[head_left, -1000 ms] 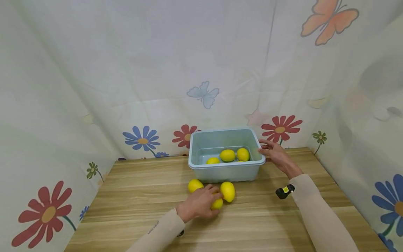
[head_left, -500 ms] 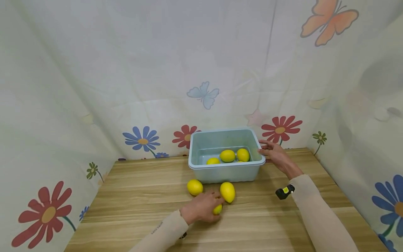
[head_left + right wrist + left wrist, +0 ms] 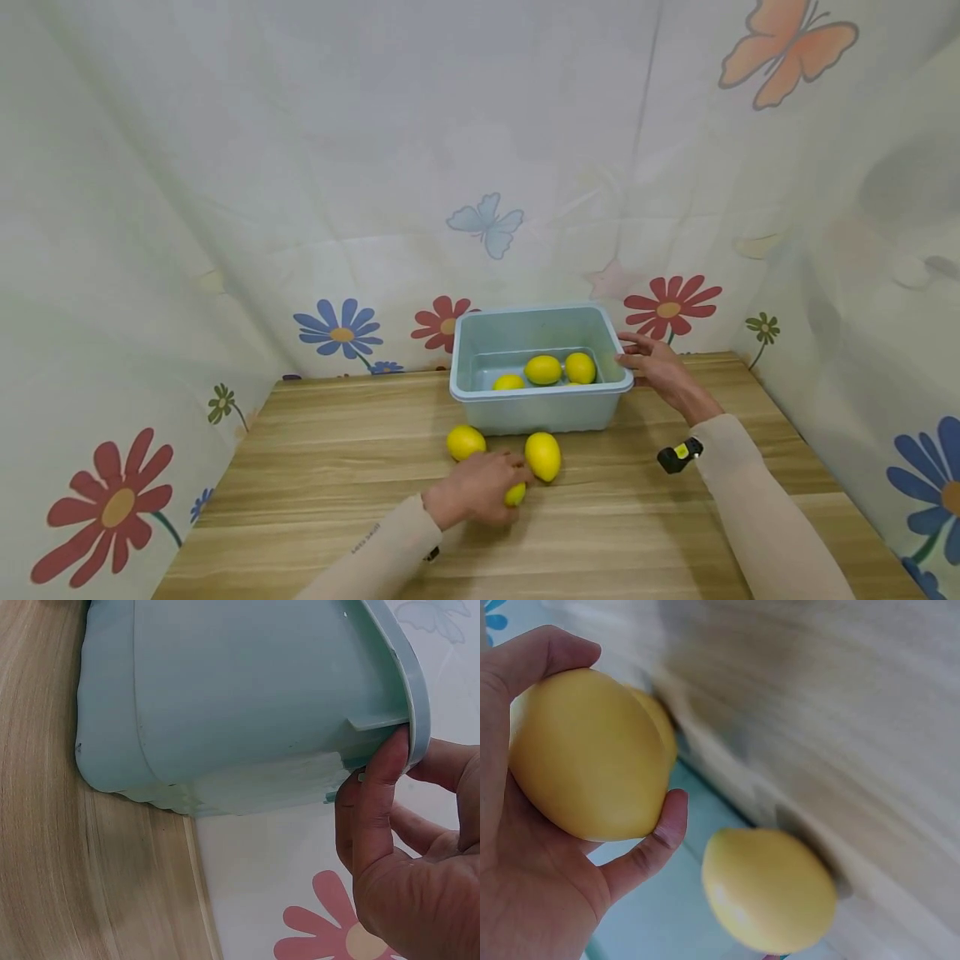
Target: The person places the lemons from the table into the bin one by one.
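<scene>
My left hand (image 3: 501, 487) grips a yellow lemon (image 3: 516, 495) on the wooden table, just in front of the bin. In the left wrist view that lemon (image 3: 585, 754) sits in my palm with the thumb (image 3: 658, 836) curled round it. Two more lemons (image 3: 466, 442) (image 3: 543, 456) lie loose on either side of the hand. The pale blue plastic bin (image 3: 536, 408) holds three lemons (image 3: 543, 369). My right hand (image 3: 637, 357) rests against the bin's right rim with its fingers stretched out. In the right wrist view its fingertips (image 3: 379, 787) touch the underside of the rim (image 3: 409, 682).
The wooden table (image 3: 315, 467) is closed in by flowered curtains at the back and on both sides. The bin stands near the back edge. A small black and yellow device (image 3: 678, 456) is strapped to my right wrist.
My left hand has drawn slightly back toward me with the lemon, and the left loose lemon now shows fully. The right hand and bin have not moved.
</scene>
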Motion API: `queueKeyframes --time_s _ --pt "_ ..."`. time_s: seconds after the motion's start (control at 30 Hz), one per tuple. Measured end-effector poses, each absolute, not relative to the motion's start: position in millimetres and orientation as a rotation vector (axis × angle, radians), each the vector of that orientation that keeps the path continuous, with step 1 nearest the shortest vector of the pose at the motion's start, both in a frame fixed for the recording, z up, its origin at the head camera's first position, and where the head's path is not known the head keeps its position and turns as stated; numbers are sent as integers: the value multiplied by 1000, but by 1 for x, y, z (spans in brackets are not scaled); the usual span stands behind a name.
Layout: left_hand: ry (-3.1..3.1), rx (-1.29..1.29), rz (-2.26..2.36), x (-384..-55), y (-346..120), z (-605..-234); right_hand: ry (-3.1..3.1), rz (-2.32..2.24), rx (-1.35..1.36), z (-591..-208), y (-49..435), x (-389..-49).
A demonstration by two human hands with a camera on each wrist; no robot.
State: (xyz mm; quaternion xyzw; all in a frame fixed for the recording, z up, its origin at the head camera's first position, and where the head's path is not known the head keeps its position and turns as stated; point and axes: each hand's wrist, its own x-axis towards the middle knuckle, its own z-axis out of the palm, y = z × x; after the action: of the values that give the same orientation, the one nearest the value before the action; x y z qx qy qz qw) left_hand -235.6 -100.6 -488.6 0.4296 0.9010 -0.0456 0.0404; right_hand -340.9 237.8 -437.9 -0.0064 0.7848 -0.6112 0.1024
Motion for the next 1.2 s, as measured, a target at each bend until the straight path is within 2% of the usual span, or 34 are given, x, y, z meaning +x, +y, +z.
queueKeyframes --time_s 0.57,1.2 --pt "2869 1319 -116 -241 -104 -428 2290 -1817 -7 -434 239 -342" --pt "3033 1330 -58 -267 -108 -374 2296 -1811 -9 -437 238 -341"
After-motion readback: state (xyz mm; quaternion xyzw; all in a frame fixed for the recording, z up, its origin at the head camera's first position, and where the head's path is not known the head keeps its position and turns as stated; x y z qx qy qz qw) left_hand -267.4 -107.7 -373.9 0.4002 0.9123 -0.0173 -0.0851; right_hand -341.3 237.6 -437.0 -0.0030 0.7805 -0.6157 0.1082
